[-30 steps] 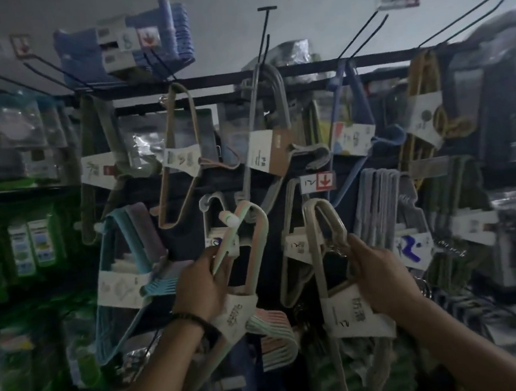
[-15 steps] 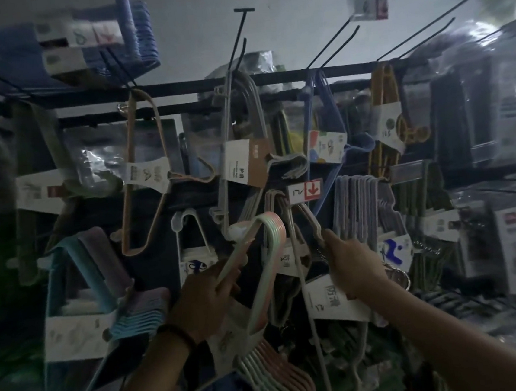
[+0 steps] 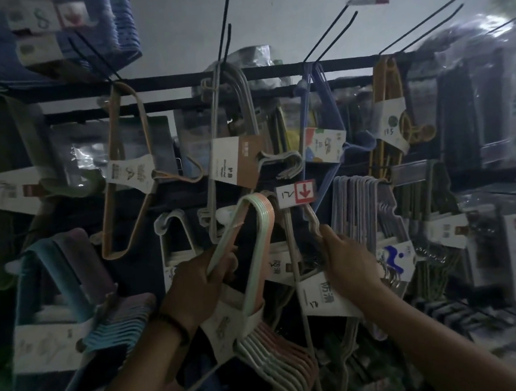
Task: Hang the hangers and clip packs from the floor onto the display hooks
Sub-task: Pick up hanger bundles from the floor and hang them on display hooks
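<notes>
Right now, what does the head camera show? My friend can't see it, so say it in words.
Two hands hold packs of hangers up at a crowded shop rack: the left hand grips pink and green hangers, the right hand holds pale hangers just below a red arrow tag. Many other hanger packs hang around them in dim light.
</notes>
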`<action>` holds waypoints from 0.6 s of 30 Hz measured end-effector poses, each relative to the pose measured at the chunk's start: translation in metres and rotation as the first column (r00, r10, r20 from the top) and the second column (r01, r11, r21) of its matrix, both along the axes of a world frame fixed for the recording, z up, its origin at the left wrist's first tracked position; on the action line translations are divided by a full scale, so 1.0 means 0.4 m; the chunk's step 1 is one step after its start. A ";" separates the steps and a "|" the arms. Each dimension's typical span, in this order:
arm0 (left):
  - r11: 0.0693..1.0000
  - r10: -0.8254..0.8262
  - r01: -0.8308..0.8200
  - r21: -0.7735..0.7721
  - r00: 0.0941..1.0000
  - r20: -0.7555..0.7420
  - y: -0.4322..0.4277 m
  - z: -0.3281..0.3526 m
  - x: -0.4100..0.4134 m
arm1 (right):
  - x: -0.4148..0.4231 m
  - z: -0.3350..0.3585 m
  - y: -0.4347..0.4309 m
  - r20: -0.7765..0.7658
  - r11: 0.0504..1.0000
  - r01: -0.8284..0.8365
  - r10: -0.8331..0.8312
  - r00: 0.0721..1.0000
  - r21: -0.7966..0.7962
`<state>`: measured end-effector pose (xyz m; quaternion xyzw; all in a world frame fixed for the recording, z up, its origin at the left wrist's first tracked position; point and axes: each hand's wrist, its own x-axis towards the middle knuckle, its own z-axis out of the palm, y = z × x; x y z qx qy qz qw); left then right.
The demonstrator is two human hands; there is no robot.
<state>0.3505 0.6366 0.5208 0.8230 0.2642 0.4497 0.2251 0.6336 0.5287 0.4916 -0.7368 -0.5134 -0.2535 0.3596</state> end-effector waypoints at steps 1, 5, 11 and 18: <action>1.000 0.009 -0.009 0.001 1.000 -0.006 0.000 0.002 0.001 | 0.002 -0.001 0.011 -0.016 1.000 -0.009 0.009 1.000 -0.006; 0.999 0.039 -0.038 0.022 0.999 -0.035 0.017 0.002 0.004 | 0.001 0.033 0.075 0.006 0.999 -0.040 0.040 0.999 -0.019; 0.990 0.137 -0.137 0.015 0.991 0.015 0.030 -0.006 -0.008 | -0.010 0.088 0.163 0.003 0.974 -0.046 0.048 0.999 -0.224; 0.976 0.218 -0.215 -0.038 0.966 0.136 0.024 -0.005 -0.026 | -0.014 0.128 0.221 -0.034 0.855 0.036 -0.063 0.997 -0.517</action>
